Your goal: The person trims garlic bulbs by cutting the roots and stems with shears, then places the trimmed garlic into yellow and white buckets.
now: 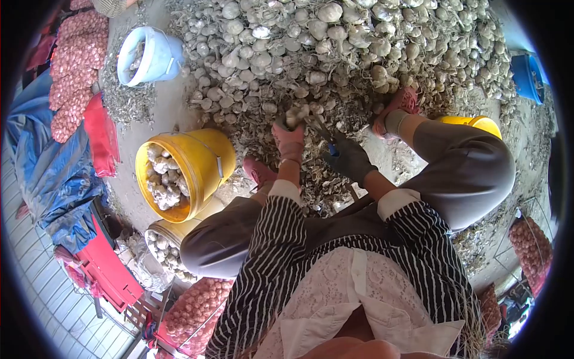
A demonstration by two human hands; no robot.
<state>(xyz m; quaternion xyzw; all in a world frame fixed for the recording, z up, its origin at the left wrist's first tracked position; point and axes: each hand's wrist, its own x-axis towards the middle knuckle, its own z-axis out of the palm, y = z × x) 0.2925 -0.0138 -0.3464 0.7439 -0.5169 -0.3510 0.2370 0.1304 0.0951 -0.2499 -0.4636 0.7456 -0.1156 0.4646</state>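
Observation:
My left hand [288,139], in a pink glove, is closed around a garlic bulb [295,116] in front of the large garlic pile [335,42]. My right hand [350,158], in a dark glove, grips shears [320,129] with a blue part at the handle. Their blades point up and left, close to the bulb's stem. Loose dry husks and cut stems [323,188] lie on the ground under both hands.
A yellow bucket [209,158] with garlic lies left, above a white bucket [164,230] of bulbs. Farther out are a pale blue bucket [161,57], a blue bucket [526,78], another yellow bucket [484,124] and red mesh sacks [78,54]. Another person's sleeve [110,6] shows top left.

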